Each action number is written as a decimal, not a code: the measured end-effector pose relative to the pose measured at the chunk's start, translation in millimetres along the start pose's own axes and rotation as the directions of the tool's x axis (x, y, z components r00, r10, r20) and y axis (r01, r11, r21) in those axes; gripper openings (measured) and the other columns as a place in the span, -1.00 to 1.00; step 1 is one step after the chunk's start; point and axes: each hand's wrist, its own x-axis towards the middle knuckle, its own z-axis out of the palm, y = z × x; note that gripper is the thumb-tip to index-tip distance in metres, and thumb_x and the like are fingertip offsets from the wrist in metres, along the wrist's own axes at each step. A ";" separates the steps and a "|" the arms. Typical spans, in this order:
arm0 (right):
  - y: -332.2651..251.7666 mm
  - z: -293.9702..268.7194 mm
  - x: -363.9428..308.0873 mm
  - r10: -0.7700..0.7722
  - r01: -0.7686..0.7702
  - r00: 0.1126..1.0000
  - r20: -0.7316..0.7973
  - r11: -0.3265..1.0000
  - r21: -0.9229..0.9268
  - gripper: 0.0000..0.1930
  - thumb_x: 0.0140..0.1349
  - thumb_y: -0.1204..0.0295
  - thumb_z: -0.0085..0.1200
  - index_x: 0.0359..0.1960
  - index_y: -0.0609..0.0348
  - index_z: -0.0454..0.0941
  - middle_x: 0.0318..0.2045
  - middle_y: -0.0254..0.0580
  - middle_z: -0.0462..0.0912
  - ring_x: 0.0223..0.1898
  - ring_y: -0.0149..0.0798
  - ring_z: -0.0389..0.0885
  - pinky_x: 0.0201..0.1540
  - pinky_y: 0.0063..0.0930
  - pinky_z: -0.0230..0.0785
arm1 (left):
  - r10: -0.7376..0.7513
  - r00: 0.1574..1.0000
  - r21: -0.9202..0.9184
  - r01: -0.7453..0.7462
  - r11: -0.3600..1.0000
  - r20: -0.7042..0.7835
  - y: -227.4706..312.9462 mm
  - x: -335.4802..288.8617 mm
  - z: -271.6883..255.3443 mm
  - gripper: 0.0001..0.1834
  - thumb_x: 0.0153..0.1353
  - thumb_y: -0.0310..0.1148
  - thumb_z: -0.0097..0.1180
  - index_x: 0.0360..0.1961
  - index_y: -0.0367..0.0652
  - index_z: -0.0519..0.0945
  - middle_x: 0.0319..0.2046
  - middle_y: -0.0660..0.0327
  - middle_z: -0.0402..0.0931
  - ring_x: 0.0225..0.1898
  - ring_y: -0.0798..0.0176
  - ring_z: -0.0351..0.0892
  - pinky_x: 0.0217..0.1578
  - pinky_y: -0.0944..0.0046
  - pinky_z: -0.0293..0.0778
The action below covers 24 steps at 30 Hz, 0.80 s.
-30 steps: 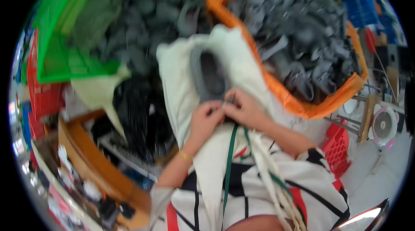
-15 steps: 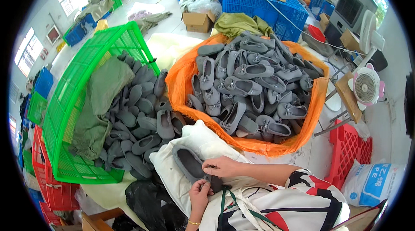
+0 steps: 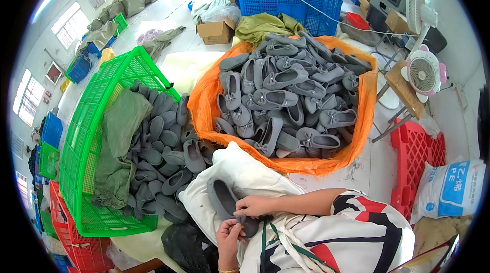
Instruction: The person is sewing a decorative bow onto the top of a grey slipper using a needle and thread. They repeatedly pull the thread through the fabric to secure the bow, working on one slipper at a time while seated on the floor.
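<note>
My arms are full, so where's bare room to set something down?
Bare floor lies between the orange sack and red pallet; the cushion is bare between the held shoe and sack. Crowded: the sack and green crate, heaped with shoes.

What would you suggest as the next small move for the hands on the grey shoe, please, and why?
I'd perhaps ease the right hand back slightly to check the pinched spot: it and the left hand meet closely at the near end of the grey shoe, hiding the detail there, while the white cushion beneath seems to support the shoe.
</note>
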 end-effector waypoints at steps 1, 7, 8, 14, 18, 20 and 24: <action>1.5 -0.2 -2.9 -0.029 0.030 0.999 -0.032 0.999 0.029 -0.70 0.38 0.15 0.06 -0.29 0.16 0.54 -0.48 -0.29 0.58 -0.46 -0.43 0.55 -0.42 -0.46 0.40 | -0.010 1.000 0.041 0.009 0.999 0.006 -1.1 2.1 -1.7 -0.89 0.29 -0.47 0.17 -0.18 -0.23 0.55 -0.42 0.23 0.60 -0.53 0.45 0.53 -0.56 0.46 0.44; -0.1 -4.2 -19.1 -0.486 0.433 0.867 -0.109 0.844 -0.318 -0.78 0.31 0.22 0.13 -0.27 0.10 0.59 -0.36 -0.21 0.64 -0.39 -0.32 0.61 -0.35 -0.44 0.44 | 0.016 0.997 0.050 -0.012 0.999 -0.078 -9.0 0.2 8.6 -0.90 0.25 -0.46 0.23 -0.24 -0.21 0.59 -0.52 0.33 0.56 -0.60 0.56 0.42 -0.61 0.52 0.30; 0.0 0.8 -20.8 -0.506 0.424 0.857 -0.098 0.801 -0.422 -0.81 0.24 0.24 0.17 -0.31 0.07 0.60 -0.36 -0.18 0.63 -0.33 -0.17 0.62 -0.32 -0.35 0.47 | 0.044 0.996 0.091 -0.036 0.995 -0.080 -10.2 1.1 10.0 -0.90 0.25 -0.45 0.24 -0.25 -0.21 0.59 -0.52 0.34 0.56 -0.59 0.57 0.41 -0.61 0.53 0.29; -2.8 13.0 -14.9 -0.761 0.474 0.645 -0.071 0.470 -0.745 -0.82 0.15 0.27 0.16 -0.48 0.05 0.50 -0.50 -0.24 0.51 -0.40 -0.12 0.57 -0.42 -0.25 0.44 | 0.329 0.940 0.452 -0.257 0.854 -0.088 -15.0 5.1 4.5 -0.83 0.16 -0.39 0.32 -0.26 -0.24 0.66 -0.52 0.32 0.58 -0.55 0.53 0.36 -0.54 0.45 0.29; 12.0 17.4 -8.4 -0.844 0.507 0.534 0.044 0.278 -0.816 -0.86 -0.03 0.33 0.13 -0.59 0.04 0.44 -0.57 -0.26 0.47 -0.48 -0.14 0.52 -0.46 -0.28 0.40 | 0.293 0.954 0.601 -0.201 0.774 -0.059 -19.7 9.9 5.7 -0.79 0.10 -0.41 0.29 -0.23 -0.24 0.68 -0.47 0.18 0.63 -0.48 0.41 0.47 -0.40 0.32 0.43; 19.1 21.7 -0.4 -0.888 0.573 0.450 0.090 0.210 -0.793 -0.86 -0.11 0.35 0.13 -0.62 0.03 0.40 -0.59 -0.28 0.44 -0.52 -0.17 0.48 -0.48 -0.31 0.37 | 0.249 0.967 0.605 -0.171 0.778 -0.047 -18.9 8.0 4.4 -0.79 0.06 -0.47 0.25 -0.23 -0.27 0.68 -0.39 0.10 0.69 -0.36 0.31 0.66 -0.28 0.30 0.53; -3.5 29.7 -8.8 -0.950 0.706 0.310 0.023 0.214 -0.675 -0.84 -0.07 0.41 0.19 -0.60 0.06 0.42 -0.59 -0.26 0.41 -0.51 -0.18 0.47 -0.49 -0.33 0.36 | 0.331 0.943 0.568 -0.252 0.784 -0.038 -11.4 -6.4 5.3 -0.83 0.10 -0.51 0.23 -0.24 -0.30 0.67 -0.36 0.10 0.70 -0.32 0.33 0.67 -0.28 0.30 0.54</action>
